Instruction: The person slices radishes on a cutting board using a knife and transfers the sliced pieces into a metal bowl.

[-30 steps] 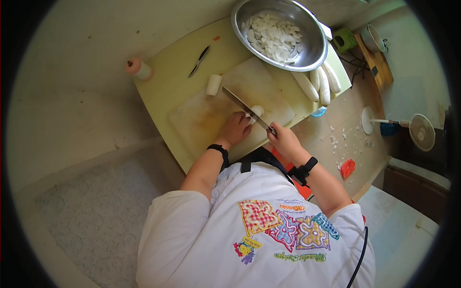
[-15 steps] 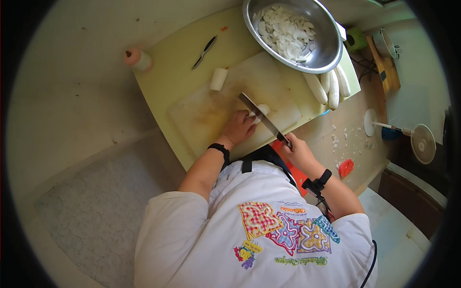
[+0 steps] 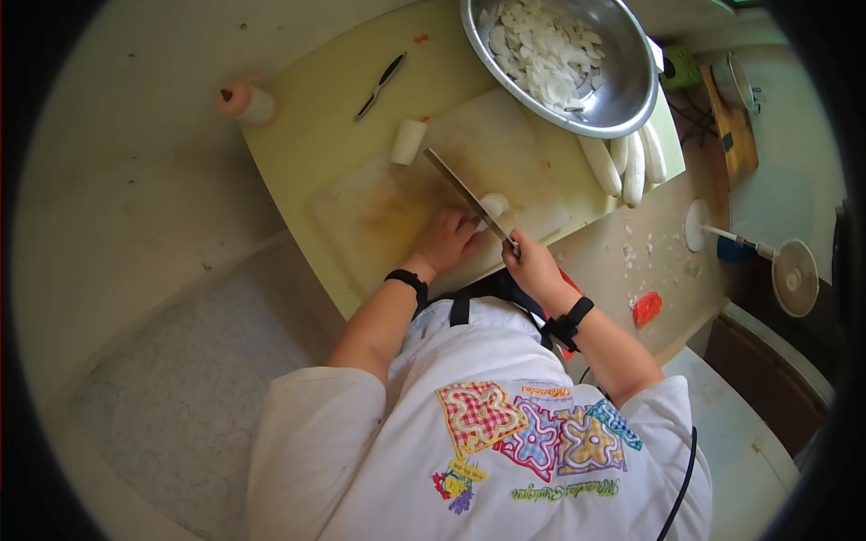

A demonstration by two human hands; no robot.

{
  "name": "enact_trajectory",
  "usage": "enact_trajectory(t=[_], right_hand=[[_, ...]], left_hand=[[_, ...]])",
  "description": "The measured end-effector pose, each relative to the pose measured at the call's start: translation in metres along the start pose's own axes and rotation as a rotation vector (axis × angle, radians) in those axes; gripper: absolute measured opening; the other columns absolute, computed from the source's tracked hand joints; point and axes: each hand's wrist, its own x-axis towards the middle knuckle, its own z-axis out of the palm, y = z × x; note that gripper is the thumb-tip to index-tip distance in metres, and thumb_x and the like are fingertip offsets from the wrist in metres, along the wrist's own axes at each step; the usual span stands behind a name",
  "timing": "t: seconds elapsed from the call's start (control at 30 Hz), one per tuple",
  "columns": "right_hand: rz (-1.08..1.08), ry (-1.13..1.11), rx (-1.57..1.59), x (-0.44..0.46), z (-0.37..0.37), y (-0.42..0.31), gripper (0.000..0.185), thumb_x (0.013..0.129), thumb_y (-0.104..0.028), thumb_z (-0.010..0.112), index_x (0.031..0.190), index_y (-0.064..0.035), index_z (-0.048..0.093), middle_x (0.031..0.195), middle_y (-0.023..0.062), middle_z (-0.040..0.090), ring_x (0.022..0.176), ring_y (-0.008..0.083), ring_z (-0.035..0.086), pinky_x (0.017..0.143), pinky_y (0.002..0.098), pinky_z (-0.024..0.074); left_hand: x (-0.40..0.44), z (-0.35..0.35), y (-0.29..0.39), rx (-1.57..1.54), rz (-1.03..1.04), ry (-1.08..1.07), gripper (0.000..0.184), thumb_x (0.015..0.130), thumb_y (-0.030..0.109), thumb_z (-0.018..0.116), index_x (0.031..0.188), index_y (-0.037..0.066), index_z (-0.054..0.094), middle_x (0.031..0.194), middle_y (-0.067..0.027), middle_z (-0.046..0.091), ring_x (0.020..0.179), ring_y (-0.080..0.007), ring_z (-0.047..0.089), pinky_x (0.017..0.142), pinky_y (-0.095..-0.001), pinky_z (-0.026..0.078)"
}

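The fingers [image 3: 516, 242] of my right hand [image 3: 537, 269] are clamped round the handle of a knife [image 3: 462, 186], while those of my left hand [image 3: 442, 240] bend down close together by the blade, their tips at a white piece; how firmly they pinch it I cannot tell. Under all this stands the pale yellow-green table [image 3: 302, 135], set close to the wall, and on it, slantwise, my stained white cutting board [image 3: 356, 212]. At the board's far right corner sits a wide steel bowl [image 3: 622, 97], with a heap of thin white slices [image 3: 546, 59] in it. Beside the bowl, partly hidden by its rim, long peeled white vegetables [image 3: 634, 171] lie side by side near the table's edge. A pink-topped bottle [image 3: 245, 104] is at the left edge, and a slim black-and-silver tool [image 3: 381, 86] lies beyond the board. A short white chunk [image 3: 409, 142] rests near the board's far edge. Smaller is the white piece [image 3: 493, 204] on the board, right against the blade, partly covered by it
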Motion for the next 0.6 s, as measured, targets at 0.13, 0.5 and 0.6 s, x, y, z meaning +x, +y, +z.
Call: enact_trajectory(t=[0.13,0.5,0.6], right_hand=[[-0.057,0.042,-0.008,0.003,0.003,0.004,0.018,0.092,-0.017,0.06,0.104,-0.0039,0.054,0.079,0.0257,0.065,0.076,0.0452,0.063,0.068,0.0496,0.05],[-0.07,0.109,0.129,-0.016,0.001,0.006,0.02,0.091,-0.019,0.062,0.101,-0.0029,0.055,0.08,0.0244,0.064,0.077,0.0438,0.063,0.068,0.0472,0.0492],[-0.048,0.111,0.09,-0.029,-0.007,-0.004,0.02,0.092,-0.019,0.062,0.101,-0.003,0.056,0.08,0.0238,0.064,0.076,0.0424,0.063,0.068,0.0455,0.0494]], left_hand=[[0.005,-0.002,-0.003,0.011,0.027,0.021,0.038,0.08,0.024,0.074,0.114,0.011,0.065,0.106,-0.0124,0.055,0.098,-0.0327,0.055,0.083,-0.043,0.05],[0.007,-0.005,-0.001,0.054,0.08,0.017,0.038,0.078,0.02,0.074,0.112,0.008,0.063,0.108,-0.015,0.055,0.1,-0.0339,0.055,0.085,-0.0433,0.049],[0.008,-0.008,0.003,0.029,0.08,0.05,0.036,0.079,0.02,0.073,0.111,0.006,0.062,0.109,-0.016,0.055,0.101,-0.0345,0.055,0.086,-0.0436,0.049]])
